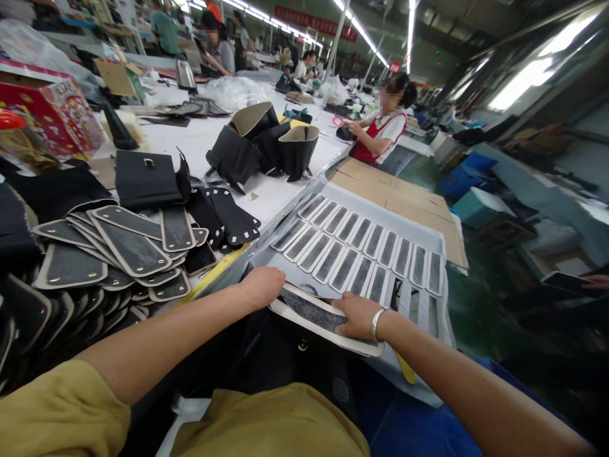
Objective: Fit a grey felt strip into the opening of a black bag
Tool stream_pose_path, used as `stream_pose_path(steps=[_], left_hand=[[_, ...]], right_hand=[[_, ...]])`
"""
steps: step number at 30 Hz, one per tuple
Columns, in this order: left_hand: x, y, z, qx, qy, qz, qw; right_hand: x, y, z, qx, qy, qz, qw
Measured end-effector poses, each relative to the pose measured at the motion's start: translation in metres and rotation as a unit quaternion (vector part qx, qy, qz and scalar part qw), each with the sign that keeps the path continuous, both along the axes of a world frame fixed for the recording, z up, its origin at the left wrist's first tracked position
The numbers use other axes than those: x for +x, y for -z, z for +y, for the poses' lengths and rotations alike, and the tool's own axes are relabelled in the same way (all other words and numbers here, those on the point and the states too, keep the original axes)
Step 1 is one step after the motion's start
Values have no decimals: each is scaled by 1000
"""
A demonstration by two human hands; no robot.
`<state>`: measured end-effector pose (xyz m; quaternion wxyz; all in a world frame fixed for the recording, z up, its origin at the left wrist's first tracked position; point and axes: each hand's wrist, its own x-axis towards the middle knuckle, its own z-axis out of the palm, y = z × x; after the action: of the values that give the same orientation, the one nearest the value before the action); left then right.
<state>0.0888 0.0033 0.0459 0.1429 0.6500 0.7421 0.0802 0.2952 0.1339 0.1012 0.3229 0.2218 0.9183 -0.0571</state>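
I see the left hand (263,286) and right hand (356,315) lie flat, fingers together, on a grey felt-faced strap piece (314,314), just below the tray (442,241) of similar pieces.

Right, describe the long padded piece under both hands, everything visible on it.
The padded piece is a long flat strip with rounded ends: a dark grey, felt-like centre inside a cream border. It lies slantwise at the near edge of the pale sheet that carries rows of smaller, similar strips. The left hand presses its upper-left end and the right hand rests on its lower-right half, both flat on top.
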Motion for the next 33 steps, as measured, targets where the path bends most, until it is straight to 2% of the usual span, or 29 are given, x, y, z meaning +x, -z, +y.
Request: stream_pose_path(steps=[8, 10, 12, 14, 16, 17, 19, 20, 21, 23, 25, 27, 30, 33], left_hand=[[1, 3, -6, -5, -94, -17, 995], [-1, 5, -11, -9, -108, -37, 993], [-2, 10, -19, -25, -125, -100, 987], [-2, 17, -27, -49, -165, -236, 956], [0, 24, -34, -67, -204, -379, 900], [2, 27, -36, -72, -216, -427, 875], [3, 29, -38, -81, -222, -454, 859], [4, 29, -39, -87, -218, -442, 866], [4, 27, -38, -91, -203, -403, 888], [2, 21, -36, -89, -148, -274, 946], [-1, 14, -34, -81, -91, -156, 980], [-4, 9, -32, -77, -63, -110, 989], [-8, 7, -30, -83, -42, -94, 991], [-9, 8, -28, -85, -30, -87, 992]], right_hand=[[21, 0, -18, 50, -13, 69, 996], [25, -1, -23, 51, -35, 96, 994], [27, -1, -24, 43, -75, 124, 988], [27, -2, -19, 31, -116, 151, 981], [25, -5, -11, -3, -142, 162, 977], [23, -8, -6, -30, -148, 158, 976], [16, -15, -2, -71, -155, 147, 974], [11, -18, -3, -74, -155, 152, 973], [5, -19, -6, -71, -157, 169, 971], [-9, -16, -19, -63, -171, 224, 957], [-25, -5, -35, -77, -184, 266, 943], [-40, 12, -47, -73, -170, 274, 944], [-55, 33, -53, -67, -106, 297, 947], [-61, 43, -54, -105, -32, 338, 935]])
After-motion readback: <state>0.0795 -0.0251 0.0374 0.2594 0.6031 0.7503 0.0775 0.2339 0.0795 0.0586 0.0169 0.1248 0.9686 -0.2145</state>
